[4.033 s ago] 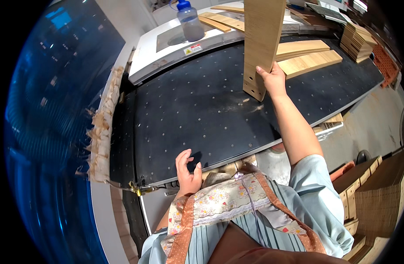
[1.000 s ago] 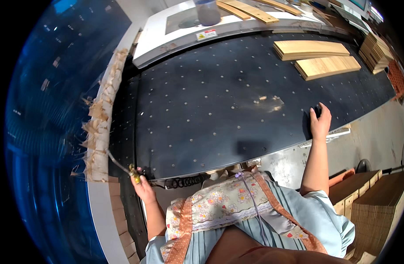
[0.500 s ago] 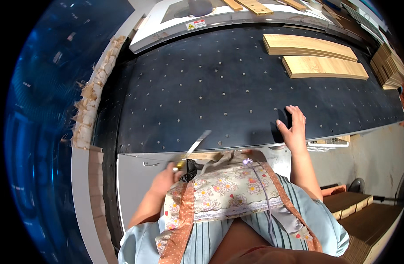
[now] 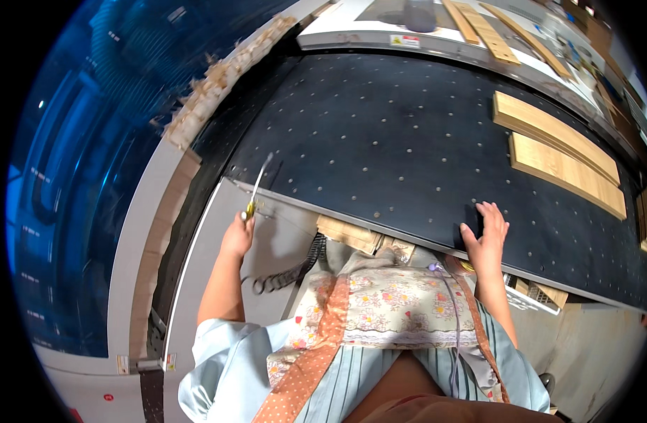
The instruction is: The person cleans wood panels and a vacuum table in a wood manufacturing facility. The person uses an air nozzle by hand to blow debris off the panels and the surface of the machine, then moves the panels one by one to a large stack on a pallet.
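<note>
My left hand (image 4: pixel 236 236) is closed round an air blow gun (image 4: pixel 258 185) with a yellow body and a long thin silver nozzle. The nozzle points away from me, over the near left corner of the black table (image 4: pixel 351 127). A black coiled hose (image 4: pixel 288 277) hangs below the table edge beside my left forearm; whether it joins the tool cannot be made out. Over the table's front edge, my right hand (image 4: pixel 487 243) holds nothing, its fingers spread and pointing away from me. Two pale wooden boards (image 4: pixel 566 169) lie side by side at the table's far right.
Bundled plastic strips (image 4: pixel 217 92) line the frame beside a blue panel (image 4: pixel 76 190) on the left. Behind the table, wooden slats (image 4: pixel 484 32) and a dark cylinder (image 4: pixel 419 15) sit on a white machine bed. Wood pieces (image 4: pixel 348 234) lie beneath the front edge.
My left hand has swung left and forward with the air blow gun, to the table's left corner. My view has turned, so the table appears tilted. My right hand stays at the front edge.
</note>
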A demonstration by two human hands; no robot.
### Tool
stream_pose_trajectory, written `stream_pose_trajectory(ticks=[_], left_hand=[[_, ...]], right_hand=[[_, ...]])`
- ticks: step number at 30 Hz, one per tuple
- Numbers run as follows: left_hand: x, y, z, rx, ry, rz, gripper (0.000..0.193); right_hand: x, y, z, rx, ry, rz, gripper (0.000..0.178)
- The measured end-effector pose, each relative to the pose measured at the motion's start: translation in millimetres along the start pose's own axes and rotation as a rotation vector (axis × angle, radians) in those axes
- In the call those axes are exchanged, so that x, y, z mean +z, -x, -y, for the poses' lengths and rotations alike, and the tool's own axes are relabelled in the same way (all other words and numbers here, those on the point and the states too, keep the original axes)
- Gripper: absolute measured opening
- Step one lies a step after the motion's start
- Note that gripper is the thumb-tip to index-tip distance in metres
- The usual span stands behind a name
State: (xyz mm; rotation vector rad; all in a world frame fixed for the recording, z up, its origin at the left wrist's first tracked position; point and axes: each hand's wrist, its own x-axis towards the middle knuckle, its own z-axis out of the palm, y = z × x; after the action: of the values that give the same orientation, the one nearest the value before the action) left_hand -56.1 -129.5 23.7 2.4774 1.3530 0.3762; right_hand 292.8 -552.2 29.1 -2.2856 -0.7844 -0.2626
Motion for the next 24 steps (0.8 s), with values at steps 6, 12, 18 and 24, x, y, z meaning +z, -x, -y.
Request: stream_pose_trajectory(ticks=[6, 12, 18, 24], left_hand=[[-24.5, -72.4, 6.1, -0.016, 0.467, -0.395, 0.026], [2.8, -145.7, 21.3, -0.152, 0.560, -0.481, 0.040], [23.6, -154.3, 56.1, -0.220, 0.441, -0.521, 0.029], [64.4, -115.6, 76.8, -0.325, 0.470, -0.593, 0.029]], right_hand=[[3.1, 0.2, 2.5, 0.015, -0.012, -0.012, 0.049], [7.4, -1.0, 0.7, 0.064, 0.088, -0.009, 0.048], [8.2, -8.7, 12.9, 0.076, 0.151, -0.002, 0.047], [13.3, -5.0, 10.2, 0.093, 0.145, -0.093, 0.046]])
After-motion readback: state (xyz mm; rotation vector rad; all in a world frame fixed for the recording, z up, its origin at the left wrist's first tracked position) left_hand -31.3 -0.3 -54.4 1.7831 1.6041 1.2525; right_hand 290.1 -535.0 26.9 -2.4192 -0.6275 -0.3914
